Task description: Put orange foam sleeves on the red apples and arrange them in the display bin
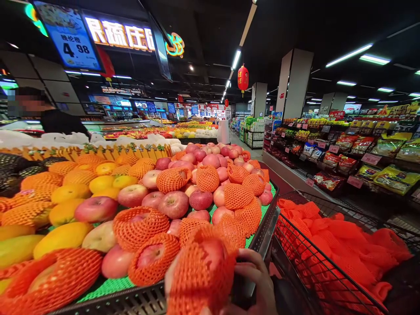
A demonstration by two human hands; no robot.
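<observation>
An apple wrapped in an orange foam net (200, 271) is held just above the front edge of the fruit display bin (262, 236). My right hand (254, 282) curls around its right side, fingers closed on it. A sliver of skin under the apple at the bottom edge may be my left hand (210, 311); its fingers are hidden. The bin is piled with red apples (173, 203), many of them in the same orange nets (141, 225).
A wire shopping cart (315, 262) to the right holds a heap of loose orange foam nets (344, 240). Yellow citrus (68, 192) lies at left. A person in a dark top (55, 120) stands behind the display. Shelves of packaged goods (361, 153) line the aisle at right.
</observation>
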